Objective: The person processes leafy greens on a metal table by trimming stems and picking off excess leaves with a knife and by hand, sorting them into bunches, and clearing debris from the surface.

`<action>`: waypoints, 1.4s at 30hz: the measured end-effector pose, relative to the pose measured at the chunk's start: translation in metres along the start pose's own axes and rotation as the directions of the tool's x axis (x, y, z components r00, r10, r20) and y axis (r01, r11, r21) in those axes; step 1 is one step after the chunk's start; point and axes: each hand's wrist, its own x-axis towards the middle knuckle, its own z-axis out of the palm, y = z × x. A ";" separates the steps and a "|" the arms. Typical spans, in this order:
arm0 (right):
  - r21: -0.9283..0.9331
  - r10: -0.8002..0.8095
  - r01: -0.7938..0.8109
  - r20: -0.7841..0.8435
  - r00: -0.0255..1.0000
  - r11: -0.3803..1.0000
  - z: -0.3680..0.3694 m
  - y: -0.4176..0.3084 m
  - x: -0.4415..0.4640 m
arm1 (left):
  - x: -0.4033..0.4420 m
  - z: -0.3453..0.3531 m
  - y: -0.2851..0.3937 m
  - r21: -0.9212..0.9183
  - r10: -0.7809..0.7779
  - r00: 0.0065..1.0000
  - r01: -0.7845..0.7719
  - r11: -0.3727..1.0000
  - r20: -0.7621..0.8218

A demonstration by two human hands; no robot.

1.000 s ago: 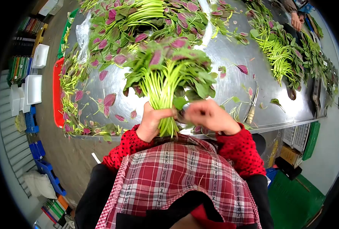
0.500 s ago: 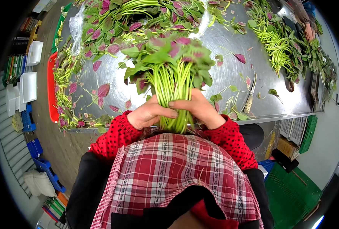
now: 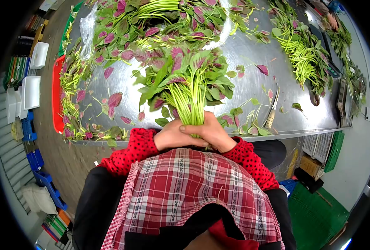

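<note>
A bunch of leafy greens (image 3: 189, 98) with green and purple leaves points away from me, its stems low near the table's front edge. My left hand (image 3: 177, 135) is wrapped round the stem ends from the left. From the right, my right hand (image 3: 211, 130) grips the same stems, its thumb crossing over them and its fingers meeting my left hand. The cut ends are mostly hidden by my hands. Loose leaves lie on the metal table (image 3: 251, 87) on both sides of the bunch.
A curved knife (image 3: 273, 109) with a wooden handle lies to the right. More greens (image 3: 304, 60) are laid out beyond it, near a dark scale (image 3: 329, 58) and a co-worker's hand (image 3: 332, 20). At the left edge are a red basket (image 3: 57, 93) and plastic film (image 3: 87, 33).
My right hand, apart from the bunch and blurred a second ago, has closed on the stems. Both hands now overlap lower on the stems. The co-worker's hand has moved away.
</note>
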 end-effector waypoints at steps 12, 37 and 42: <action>-0.113 -0.333 0.314 -0.232 0.914 0.943 -0.055 -0.093 -0.014 | -0.024 -0.026 -0.012 -0.421 -0.142 0.989 0.142 0.896 0.031; 0.132 0.077 -0.133 0.359 0.930 0.982 -0.023 -0.015 -0.010 | 0.031 0.007 0.011 -0.939 0.032 0.989 -0.145 0.312 -0.142; -0.166 0.250 -0.216 0.215 0.944 0.962 -0.049 0.006 -0.043 | 0.036 -0.072 0.037 -0.922 0.091 0.929 -0.368 0.118 -0.359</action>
